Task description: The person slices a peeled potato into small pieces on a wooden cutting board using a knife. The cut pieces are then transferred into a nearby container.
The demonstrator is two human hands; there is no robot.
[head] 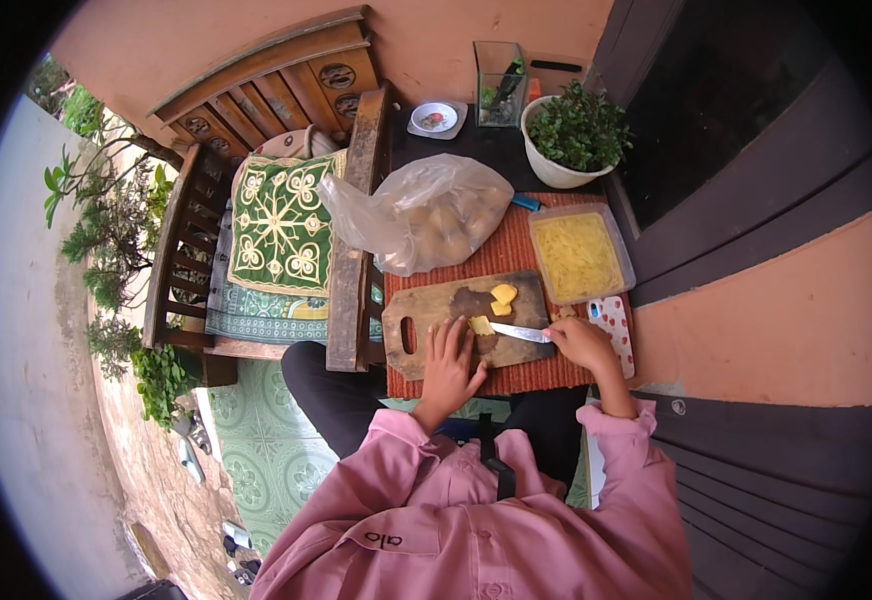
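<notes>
My right hand (580,345) grips the handle of a knife (520,332), whose blade points left over a worn wooden cutting board (425,296). The blade's tip meets a small pale yellow slice (481,325). My left hand (449,367) lies on the board with its fingers spread, close to that slice; whether a fingertip touches it I cannot tell. More yellow pieces (503,294) rest farther back on the board. At the back right, a clear plastic container (622,276) holds thin yellow shreds (578,255). A clear plastic bag (447,214) of round, pale brown items stands behind the board.
An orange-red ribbed mat (507,229) lies under the board. A phone in a patterned case (616,322) is at its right edge, a blue handle (526,202) behind. Farther back are a potted plant (577,139), a glass tank (499,82) and a small dish (434,118). A wooden bench (357,225) borders the left.
</notes>
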